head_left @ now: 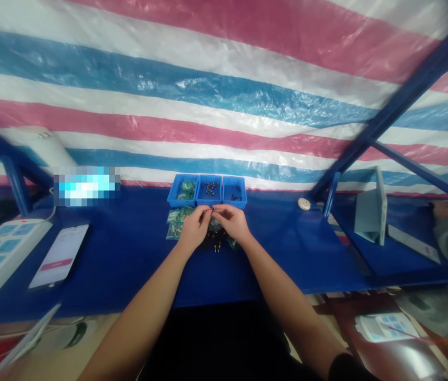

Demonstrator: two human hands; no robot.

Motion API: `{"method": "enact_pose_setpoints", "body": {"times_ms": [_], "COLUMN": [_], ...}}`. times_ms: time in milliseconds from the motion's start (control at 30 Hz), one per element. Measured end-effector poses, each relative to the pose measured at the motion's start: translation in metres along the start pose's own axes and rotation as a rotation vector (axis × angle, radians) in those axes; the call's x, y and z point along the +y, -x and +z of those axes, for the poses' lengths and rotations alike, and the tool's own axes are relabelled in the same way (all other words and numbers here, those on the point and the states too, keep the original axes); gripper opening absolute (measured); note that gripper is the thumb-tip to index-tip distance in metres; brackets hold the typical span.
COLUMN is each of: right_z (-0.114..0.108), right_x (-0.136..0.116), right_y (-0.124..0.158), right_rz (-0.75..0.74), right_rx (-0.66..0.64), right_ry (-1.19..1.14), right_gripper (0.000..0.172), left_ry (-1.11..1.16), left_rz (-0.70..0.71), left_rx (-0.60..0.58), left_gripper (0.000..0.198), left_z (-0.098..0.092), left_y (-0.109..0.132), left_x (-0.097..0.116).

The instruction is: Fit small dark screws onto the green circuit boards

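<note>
Striped red, white and blue plastic sheeting (192,127) hangs behind a dark blue flat-topped workbench (287,254). Three open blue plastic bins sit side by side at the back: left bin (182,203) has green-tinted clear bags, middle bin (208,202) has scattered small metallic/dark parts, right bin (234,203) only a few dark bits.

Left hand (196,228) and right hand (233,221) meet just in front of the bins, fingers pinched together on a tiny dark piece (212,210); too small to ID. Loose heap of small dark parts with bright metal tips (217,239) lies on the bench below and between the hands. Flat green-tinted clear plastic bags (173,230) just left of it.

Progress: looks mid-job. All three bins are already stocked to some degree, right one least; the heap and the bags on the bench are outside the bins. Can't judge how much of the heap is finished or the fraction left.

Text: nothing readable. White-screened phone (60,256) shows a pink bar, lettering too blurred. Blue panels on the white multi-socket power strip (5,254) illegible. No brands visible.
</note>
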State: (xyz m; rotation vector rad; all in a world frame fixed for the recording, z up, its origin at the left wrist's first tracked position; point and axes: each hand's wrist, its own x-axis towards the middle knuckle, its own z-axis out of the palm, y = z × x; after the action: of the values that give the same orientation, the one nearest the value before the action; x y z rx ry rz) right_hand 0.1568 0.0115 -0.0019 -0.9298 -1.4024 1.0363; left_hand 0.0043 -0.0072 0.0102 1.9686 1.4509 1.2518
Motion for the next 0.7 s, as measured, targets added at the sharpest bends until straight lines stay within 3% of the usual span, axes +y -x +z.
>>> {"method": "enact_pose_setpoints", "body": {"times_ms": [700], "right_z": [0.0], "right_x": [-0.0076], "right_y": [0.0031], "right_rz": [0.001], "right_rx": [0.001], "right_ry": [0.018], "right_gripper": [0.034], "left_ry": [0.009], "left_rz": [0.007], "left_rx": [0.005], "left_gripper": [0.024], "left_z": [0.0001], "left_y": [0.001], "left_x": [-0.0015]}}
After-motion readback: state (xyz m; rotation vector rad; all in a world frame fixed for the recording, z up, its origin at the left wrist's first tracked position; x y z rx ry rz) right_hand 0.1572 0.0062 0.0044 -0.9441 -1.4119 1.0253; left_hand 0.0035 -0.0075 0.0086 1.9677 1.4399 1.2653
